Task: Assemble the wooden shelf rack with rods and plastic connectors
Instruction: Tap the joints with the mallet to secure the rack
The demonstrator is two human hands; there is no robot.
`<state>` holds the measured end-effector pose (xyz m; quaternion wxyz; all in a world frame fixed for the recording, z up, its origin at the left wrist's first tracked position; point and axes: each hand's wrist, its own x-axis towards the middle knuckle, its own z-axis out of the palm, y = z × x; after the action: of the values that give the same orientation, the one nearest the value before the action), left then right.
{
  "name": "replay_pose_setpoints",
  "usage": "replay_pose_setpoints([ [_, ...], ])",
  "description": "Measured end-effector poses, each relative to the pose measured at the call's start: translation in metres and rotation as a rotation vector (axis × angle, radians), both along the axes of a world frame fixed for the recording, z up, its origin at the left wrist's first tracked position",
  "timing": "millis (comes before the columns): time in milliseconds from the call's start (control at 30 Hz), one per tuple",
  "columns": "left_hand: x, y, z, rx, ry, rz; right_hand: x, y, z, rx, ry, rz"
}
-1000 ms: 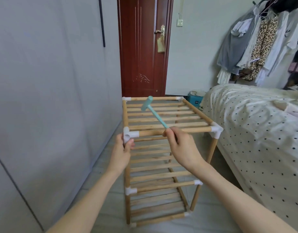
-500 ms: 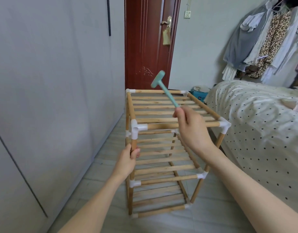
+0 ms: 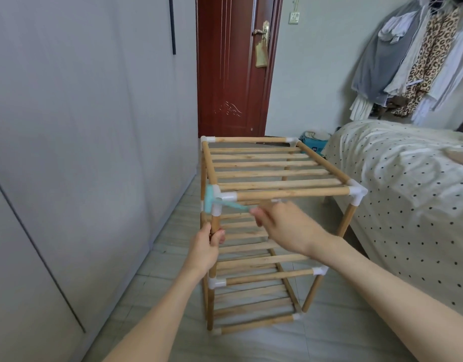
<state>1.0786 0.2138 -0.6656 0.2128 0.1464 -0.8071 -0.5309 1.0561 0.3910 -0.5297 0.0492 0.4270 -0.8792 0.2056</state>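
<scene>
Soft, even daylight fills the room, with only faint shadows on the pale tiled floor [image 3: 251, 343]. The right hand [image 3: 285, 228] and its small teal plastic mallet [image 3: 212, 202] smear with motion blur. Wide-angle distortion bows the grey wardrobe panels [image 3: 68, 152] towards the frame's edges.

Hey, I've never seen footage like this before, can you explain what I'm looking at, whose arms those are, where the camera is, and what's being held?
The camera sits on a person's head, looking forward and down, so the two bare arms are their own. In front of them, a wooden rack stands on the tiled floor, built from rods joined by white plastic connectors. The left hand grips the near left post just below the top corner. The right hand holds a small teal hammer, blurred by motion, with its head at the near left top connector. Around them: a spotted bed on the right, a red door ahead, and hanging clothes.
</scene>
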Motion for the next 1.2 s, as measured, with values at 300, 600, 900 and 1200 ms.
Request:
replay_pose_setpoints([
  [300,0.000,0.000,-0.002,0.034,0.022,-0.014,-0.003,0.008,0.005,-0.238,0.114,0.009],
  [600,0.002,-0.001,-0.002,0.048,0.021,-0.028,-0.006,0.012,0.004,-0.352,0.147,-0.054],
  [900,0.004,-0.001,0.000,0.049,0.028,-0.018,-0.007,0.017,0.018,-0.504,0.184,-0.077],
  [1200,0.005,0.002,0.004,0.054,0.016,-0.017,-0.007,0.013,0.017,-0.594,0.166,-0.056],
])
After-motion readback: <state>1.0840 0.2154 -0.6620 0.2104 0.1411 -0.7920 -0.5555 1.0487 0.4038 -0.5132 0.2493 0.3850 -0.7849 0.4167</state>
